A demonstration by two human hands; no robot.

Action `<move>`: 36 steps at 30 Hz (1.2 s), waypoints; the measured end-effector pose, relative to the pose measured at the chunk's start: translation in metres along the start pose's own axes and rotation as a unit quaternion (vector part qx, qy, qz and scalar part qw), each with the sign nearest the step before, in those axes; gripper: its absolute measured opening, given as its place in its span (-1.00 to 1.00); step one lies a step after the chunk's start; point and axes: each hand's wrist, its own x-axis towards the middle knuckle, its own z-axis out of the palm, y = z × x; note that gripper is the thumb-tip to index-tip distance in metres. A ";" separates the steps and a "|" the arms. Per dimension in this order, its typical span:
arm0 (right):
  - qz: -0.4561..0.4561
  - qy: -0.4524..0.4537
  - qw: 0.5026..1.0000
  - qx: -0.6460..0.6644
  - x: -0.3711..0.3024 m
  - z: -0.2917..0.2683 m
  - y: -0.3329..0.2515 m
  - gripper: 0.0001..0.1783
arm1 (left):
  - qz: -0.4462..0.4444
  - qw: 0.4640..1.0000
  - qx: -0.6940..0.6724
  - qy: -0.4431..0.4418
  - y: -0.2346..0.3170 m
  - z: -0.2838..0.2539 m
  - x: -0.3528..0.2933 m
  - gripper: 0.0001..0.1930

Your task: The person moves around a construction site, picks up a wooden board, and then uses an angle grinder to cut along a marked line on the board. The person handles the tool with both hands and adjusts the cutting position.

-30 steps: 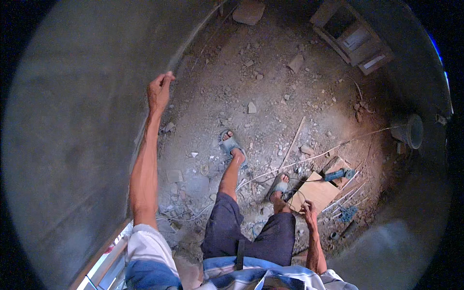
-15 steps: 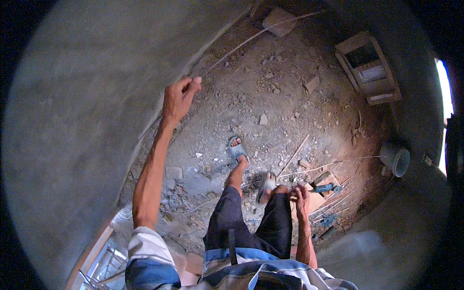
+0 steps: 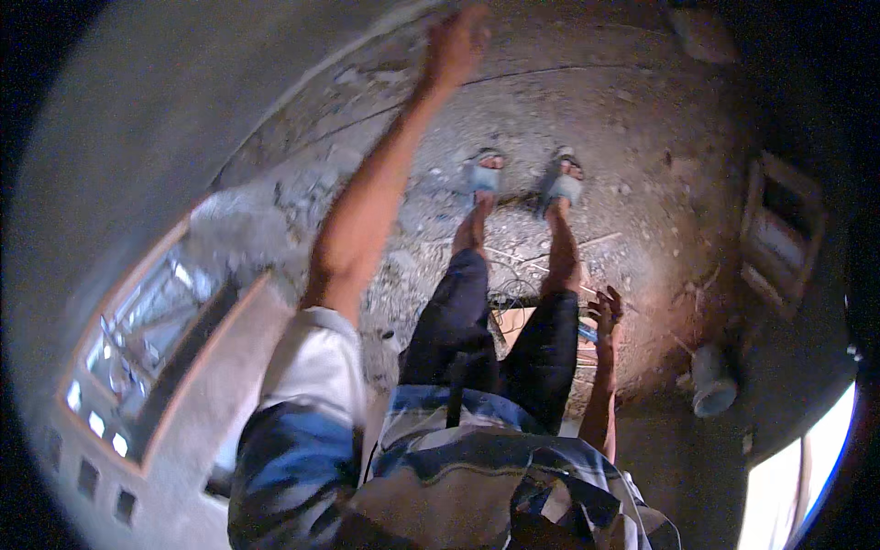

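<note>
My left hand (image 3: 456,46) is stretched far forward, close to the foot of the left wall. Its fingers look curled together but are smeared by motion, and I cannot make out what is in them. A thin dark line (image 3: 550,71), perhaps a cord or its shadow, crosses the ground by that hand. My right hand (image 3: 605,313) hangs low beside my right leg, fingers apart and holding nothing I can see. Just under it lie a blue tool (image 3: 587,332), partly hidden, and a flat tan board (image 3: 511,323). Loops of thin wire (image 3: 518,291) lie between my legs.
Rubble and dirt (image 3: 642,183) cover the ground around my sandalled feet. At right stand a wooden frame (image 3: 784,234) and a tipped bucket (image 3: 713,385). An orange-edged opening (image 3: 137,339) is at lower left, and a bright opening (image 3: 797,467) at lower right.
My view has turned and shifted. My left hand has moved forward and right in the picture. My right hand's fingers have spread apart. Both feet now stand farther forward, side by side.
</note>
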 end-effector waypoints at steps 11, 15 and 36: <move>-0.035 -0.089 0.957 -0.274 0.096 -0.057 -0.137 -0.41 | -0.620 0.778 -0.053 -0.092 0.159 -0.105 -0.578 -0.67; -0.066 -0.122 0.891 -0.433 0.089 -0.026 -0.168 -0.39 | -0.733 0.664 -0.144 -0.012 0.236 -0.128 -0.657 -0.58; -0.160 -0.244 0.610 -0.736 -0.091 0.491 -0.011 -0.56 | -0.680 0.273 -0.459 0.502 0.195 -0.268 -0.869 -0.57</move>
